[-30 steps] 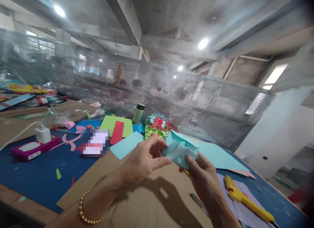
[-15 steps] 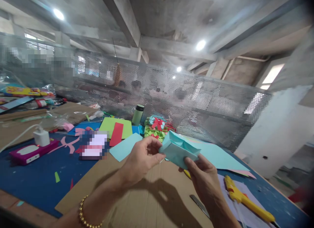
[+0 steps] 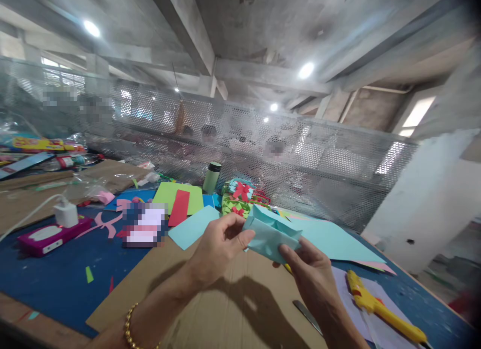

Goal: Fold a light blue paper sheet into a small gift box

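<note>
A light-blue folded paper box [image 3: 268, 235], open at its top, is held up between my two hands above a sheet of brown cardboard [image 3: 210, 314]. My left hand [image 3: 221, 244] pinches its left end between thumb and fingers. On the right end, my right hand [image 3: 308, 261] grips with the thumb on the near face and the fingers behind. Partly hidden by my right hand, a yellow-handled tool [image 3: 288, 268] lies on the cardboard. A metal blade [image 3: 307, 316] rests beside my right forearm.
At right, a yellow glue gun [image 3: 383, 309] lies on pale purple paper. Light-blue sheets [image 3: 338, 239] are behind it. Paper flowers [image 3: 240, 191], a green bottle [image 3: 212, 178] and coloured card [image 3: 180, 201] stand or lie at the back. A purple power strip [image 3: 52, 235] sits left.
My left thumb and fingers have closed onto the left end of the paper box. The box has shifted slightly left and down, with my right hand still on it.
</note>
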`<state>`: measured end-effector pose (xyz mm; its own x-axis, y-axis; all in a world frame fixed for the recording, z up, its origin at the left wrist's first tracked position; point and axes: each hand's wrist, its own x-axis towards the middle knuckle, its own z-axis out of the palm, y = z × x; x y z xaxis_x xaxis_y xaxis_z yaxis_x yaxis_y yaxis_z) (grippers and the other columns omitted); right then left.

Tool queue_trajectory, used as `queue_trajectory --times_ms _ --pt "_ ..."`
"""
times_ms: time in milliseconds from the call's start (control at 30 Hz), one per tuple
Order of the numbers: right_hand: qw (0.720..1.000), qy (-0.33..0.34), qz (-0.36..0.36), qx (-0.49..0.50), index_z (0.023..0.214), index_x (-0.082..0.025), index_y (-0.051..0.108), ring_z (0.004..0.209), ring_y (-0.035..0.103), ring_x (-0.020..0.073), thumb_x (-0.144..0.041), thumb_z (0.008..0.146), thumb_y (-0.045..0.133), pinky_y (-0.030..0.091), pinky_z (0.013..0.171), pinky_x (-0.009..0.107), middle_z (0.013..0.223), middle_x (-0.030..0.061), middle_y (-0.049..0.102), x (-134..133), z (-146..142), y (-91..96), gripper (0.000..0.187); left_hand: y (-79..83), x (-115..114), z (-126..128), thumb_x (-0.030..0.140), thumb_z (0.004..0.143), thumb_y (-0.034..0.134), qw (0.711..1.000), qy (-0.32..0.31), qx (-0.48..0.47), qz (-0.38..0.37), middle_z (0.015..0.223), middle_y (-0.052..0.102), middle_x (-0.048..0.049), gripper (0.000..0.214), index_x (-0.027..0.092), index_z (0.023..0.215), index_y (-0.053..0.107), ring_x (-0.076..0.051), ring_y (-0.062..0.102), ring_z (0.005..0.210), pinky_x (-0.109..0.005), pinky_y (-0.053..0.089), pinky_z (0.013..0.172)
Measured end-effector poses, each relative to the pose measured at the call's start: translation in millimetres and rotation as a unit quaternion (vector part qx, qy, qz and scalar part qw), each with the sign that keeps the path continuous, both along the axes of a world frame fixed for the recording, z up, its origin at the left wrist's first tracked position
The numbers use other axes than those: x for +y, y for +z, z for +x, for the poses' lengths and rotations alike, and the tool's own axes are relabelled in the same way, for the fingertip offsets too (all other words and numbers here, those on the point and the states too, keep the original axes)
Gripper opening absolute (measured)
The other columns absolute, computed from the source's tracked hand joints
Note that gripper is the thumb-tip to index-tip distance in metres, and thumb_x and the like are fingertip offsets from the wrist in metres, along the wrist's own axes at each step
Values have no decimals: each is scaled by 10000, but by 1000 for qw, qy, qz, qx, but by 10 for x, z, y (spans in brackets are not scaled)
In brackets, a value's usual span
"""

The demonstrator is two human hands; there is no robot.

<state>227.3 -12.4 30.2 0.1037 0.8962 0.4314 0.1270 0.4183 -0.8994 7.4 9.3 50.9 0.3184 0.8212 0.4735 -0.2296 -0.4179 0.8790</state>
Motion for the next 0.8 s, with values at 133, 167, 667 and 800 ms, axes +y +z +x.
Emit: queue_trajectory --times_ms 133,167,667,800 --pt "1000 9 5 -3 970 -200 723 593 614 147 -376 776 771 491 605 265 680 10 680 8 9 -5 266 14 -10 -5 386 841 661 1000 1 -4 2 745 575 -5 240 150 864 623 -118 490 678 -256 396 645" --pt "1000 10 7 -4 960 -200 723 598 614 144 -374 777 770 489 609 261 690 9 680 7 6 -2 256 21 -12 -9 378 834 666 1000 -3 -3 0 739 573 -5 233 151 858 623 -117 485 671 -255 392 638" --pt "998 2 12 -57 758 -178 709 550 589 141 -434 753 770 486 529 246 612 14 651 -29 -105 67 264 -33 121 -15 319 750 713 993 -39 -19 -114 748 564 9 364 129 1038 595 -108 493 660 -247 375 616" --pt "998 33 -2 -57 850 -181 715 553 583 131 -441 758 763 509 524 241 665 8 654 -45 -137 83 279 -85 114 7 353 746 732 988 -75 -21 -135 783 629 -24 267 131 865 647 -133 552 726 -256 407 670"
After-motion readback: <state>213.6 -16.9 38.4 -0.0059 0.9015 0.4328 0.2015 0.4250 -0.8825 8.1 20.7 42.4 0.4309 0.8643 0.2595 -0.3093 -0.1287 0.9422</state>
